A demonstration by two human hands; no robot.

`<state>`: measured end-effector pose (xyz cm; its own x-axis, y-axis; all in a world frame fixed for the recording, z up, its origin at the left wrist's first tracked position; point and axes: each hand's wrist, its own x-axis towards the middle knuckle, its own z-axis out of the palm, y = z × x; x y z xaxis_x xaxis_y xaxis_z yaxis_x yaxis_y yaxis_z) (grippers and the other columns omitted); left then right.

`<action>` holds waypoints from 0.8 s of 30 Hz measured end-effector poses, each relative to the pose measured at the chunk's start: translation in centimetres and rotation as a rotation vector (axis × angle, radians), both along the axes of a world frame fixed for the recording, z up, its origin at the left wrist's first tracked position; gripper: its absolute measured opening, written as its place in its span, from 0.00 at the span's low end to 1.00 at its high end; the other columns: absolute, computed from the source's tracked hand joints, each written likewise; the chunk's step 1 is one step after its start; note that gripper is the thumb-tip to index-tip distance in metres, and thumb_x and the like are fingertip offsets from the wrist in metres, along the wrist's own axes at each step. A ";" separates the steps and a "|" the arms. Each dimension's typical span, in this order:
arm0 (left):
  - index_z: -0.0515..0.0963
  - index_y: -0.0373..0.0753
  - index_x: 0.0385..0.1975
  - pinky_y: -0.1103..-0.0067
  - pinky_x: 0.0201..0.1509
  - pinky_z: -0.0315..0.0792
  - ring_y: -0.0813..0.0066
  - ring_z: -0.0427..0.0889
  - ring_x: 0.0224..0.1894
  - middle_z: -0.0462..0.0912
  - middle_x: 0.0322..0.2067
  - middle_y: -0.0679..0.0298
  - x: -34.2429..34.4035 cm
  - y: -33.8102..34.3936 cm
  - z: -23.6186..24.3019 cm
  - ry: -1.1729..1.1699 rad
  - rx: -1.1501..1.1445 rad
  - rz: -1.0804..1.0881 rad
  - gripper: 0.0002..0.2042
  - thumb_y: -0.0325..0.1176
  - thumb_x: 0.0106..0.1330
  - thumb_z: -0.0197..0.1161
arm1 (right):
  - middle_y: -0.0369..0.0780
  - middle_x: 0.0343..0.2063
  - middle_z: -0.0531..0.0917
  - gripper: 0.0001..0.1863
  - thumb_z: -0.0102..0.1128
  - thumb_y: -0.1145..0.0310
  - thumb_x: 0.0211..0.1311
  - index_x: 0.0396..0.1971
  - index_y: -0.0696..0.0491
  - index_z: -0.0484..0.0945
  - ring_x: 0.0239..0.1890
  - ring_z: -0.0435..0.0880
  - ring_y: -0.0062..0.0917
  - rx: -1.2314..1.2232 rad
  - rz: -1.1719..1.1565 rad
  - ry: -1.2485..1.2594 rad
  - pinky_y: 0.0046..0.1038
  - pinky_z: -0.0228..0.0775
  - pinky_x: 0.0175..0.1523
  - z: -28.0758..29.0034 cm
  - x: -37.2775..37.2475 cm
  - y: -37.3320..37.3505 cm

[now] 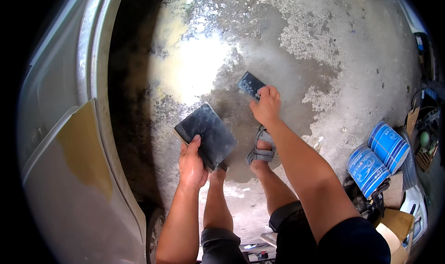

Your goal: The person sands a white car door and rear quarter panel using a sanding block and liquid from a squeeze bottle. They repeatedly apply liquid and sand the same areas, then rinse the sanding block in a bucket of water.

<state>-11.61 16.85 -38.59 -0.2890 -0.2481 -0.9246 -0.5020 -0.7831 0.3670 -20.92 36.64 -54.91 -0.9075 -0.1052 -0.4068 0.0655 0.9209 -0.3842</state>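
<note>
Wet, patchy grey floor [357, 55]; two blue buckets [368, 170]

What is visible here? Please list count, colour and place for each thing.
Large flat rectangle: 1, dark, in left hand
Small flat rectangle: 1, dark, in right hand
Vehicle body: 1, pale grey, left
Patch: 1, tan, on vehicle body
Wheel: 1, grey and dark, lower left
Buckets: 2, blue and white, right
Cardboard: several pieces, brown, lower right
Floor: 1, grey, partly wet, middle
Sandal: 1 clear, grey, below right hand
Shorts: 1 pair, dark, lower middle
Other clutter: uncountable, mixed, far right
Hands: 2, bare, centre
Forearms: 2, bare, lower centre
Legs: 2, bare, lower centre
</note>
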 end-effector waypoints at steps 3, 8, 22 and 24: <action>0.71 0.36 0.55 0.63 0.57 0.78 0.62 0.82 0.50 0.80 0.50 0.57 0.6 -1.1 0.6 -0.012 0.007 0.049 0.15 0.35 0.73 0.56 | 0.43 0.52 0.73 0.23 0.71 0.63 0.51 0.46 0.53 0.73 0.60 0.67 0.40 0.228 0.120 -0.028 0.46 0.59 0.63 -3.1 -0.8 -0.2; 0.69 0.35 0.59 0.67 0.61 0.75 0.63 0.80 0.54 0.78 0.54 0.57 2.2 -1.9 1.5 0.046 -0.029 0.074 0.17 0.34 0.74 0.54 | 0.44 0.48 0.75 0.23 0.70 0.62 0.51 0.45 0.54 0.72 0.56 0.70 0.39 0.277 0.170 -0.079 0.45 0.62 0.60 -3.8 -1.5 0.4; 0.73 0.32 0.56 0.69 0.61 0.75 0.65 0.82 0.53 0.81 0.52 0.57 0.5 -1.3 7.8 0.194 0.004 -0.104 0.18 0.38 0.75 0.55 | 0.49 0.57 0.76 0.30 0.59 0.62 0.69 0.66 0.56 0.61 0.56 0.81 0.44 -1.555 -0.758 -0.749 0.44 0.75 0.60 18.5 -6.7 8.6; 0.73 0.32 0.56 0.69 0.61 0.75 0.65 0.82 0.53 0.82 0.52 0.57 0.2 -1.7 9.0 0.211 0.013 -0.131 0.17 0.38 0.75 0.55 | 0.49 0.55 0.78 0.28 0.60 0.58 0.69 0.62 0.58 0.66 0.53 0.83 0.44 -1.451 -0.595 -0.757 0.44 0.77 0.57 21.1 -8.2 8.4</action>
